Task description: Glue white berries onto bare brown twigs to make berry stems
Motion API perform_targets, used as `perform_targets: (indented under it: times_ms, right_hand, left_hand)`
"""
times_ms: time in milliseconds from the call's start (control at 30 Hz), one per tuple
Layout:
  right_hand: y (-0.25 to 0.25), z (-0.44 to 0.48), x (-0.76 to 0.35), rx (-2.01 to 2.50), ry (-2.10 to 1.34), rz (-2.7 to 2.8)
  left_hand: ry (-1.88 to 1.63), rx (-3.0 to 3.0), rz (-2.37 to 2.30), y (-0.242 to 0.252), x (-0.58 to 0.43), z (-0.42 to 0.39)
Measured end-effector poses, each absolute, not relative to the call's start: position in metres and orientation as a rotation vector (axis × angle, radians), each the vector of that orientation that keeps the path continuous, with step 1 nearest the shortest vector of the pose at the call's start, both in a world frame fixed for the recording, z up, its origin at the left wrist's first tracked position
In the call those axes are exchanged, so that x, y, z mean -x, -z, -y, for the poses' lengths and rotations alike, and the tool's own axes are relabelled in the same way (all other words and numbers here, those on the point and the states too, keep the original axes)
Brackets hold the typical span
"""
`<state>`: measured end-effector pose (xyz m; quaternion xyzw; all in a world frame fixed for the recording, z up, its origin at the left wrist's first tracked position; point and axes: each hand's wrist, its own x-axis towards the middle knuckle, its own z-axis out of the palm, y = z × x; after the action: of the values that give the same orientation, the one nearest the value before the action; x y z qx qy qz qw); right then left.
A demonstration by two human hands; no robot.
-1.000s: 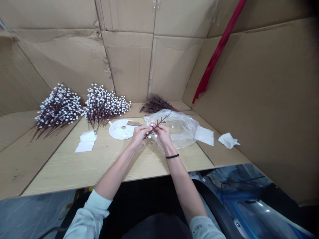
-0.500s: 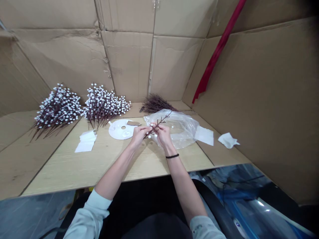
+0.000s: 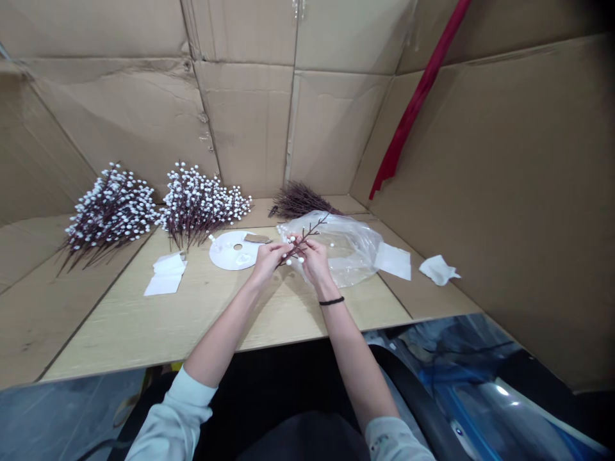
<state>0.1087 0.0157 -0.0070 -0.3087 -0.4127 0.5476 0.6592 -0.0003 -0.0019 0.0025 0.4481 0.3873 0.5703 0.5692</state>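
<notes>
In the head view, the left hand (image 3: 267,261) and right hand (image 3: 315,261) meet over the near middle of the wooden tabletop (image 3: 192,333), fingers narrowed on a branching brown artificial twig (image 3: 311,232). The twig slants up to the far right, its upper tips bare, with a few white berries (image 3: 301,260) around its lower part between the hands. Which fingers bear on the stem is too small to tell. A black wristband (image 3: 332,301) circles the right wrist.

Just left of the left hand lies a flat white disc (image 3: 221,257) with a central hole and a brown cardboard scrap (image 3: 257,238) on its far right part. Beyond and right of the right hand spreads a clear plastic bag (image 3: 368,238), with a bundle of bare twigs (image 3: 303,201) on its far side.

At the far left are two bundles of white-berried stems, the outer bundle (image 3: 113,208) and the inner bundle (image 3: 202,200). A folded white paper (image 3: 164,282) lies nearer, left of the disc; a white sheet (image 3: 394,260) adjoins the bag's right end, and a crumpled tissue (image 3: 439,270) lies farther right. A red strip (image 3: 416,109) hangs along the right cardboard wall (image 3: 519,192).
</notes>
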Motion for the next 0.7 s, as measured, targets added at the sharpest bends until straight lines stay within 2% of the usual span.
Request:
perform_targets:
  times_ms: [100, 167, 300, 367, 467, 700]
  right_hand:
    - [0.01, -0.02, -0.119, 0.769, -1.097, 0.914]
    - [0.012, -0.025, -0.133, 0.922, -0.878, 0.906]
    - [0.02, -0.04, -0.169, 1.486, -0.345, 1.151]
    - [0.024, -0.049, -0.182, 1.716, -0.196, 1.399]
    - [0.032, -0.06, -0.189, 1.86, -0.135, 1.579]
    - [0.042, -0.072, -0.189, 1.901, -0.122, 1.522]
  left_hand:
    - [-1.351, -1.057, -0.923, -0.005, 0.001, 0.003]
    - [-1.366, -1.042, -0.955, -0.007, 0.002, 0.004]
    - [-1.388, -1.046, -1.03, -0.011, 0.003, 0.005]
    - [-1.387, -1.049, -1.055, -0.011, 0.003, 0.006]
    - [-1.384, -1.045, -1.058, -0.012, 0.002, 0.006]
    - [-1.364, -1.075, -1.028, -0.011, 0.001, 0.007]
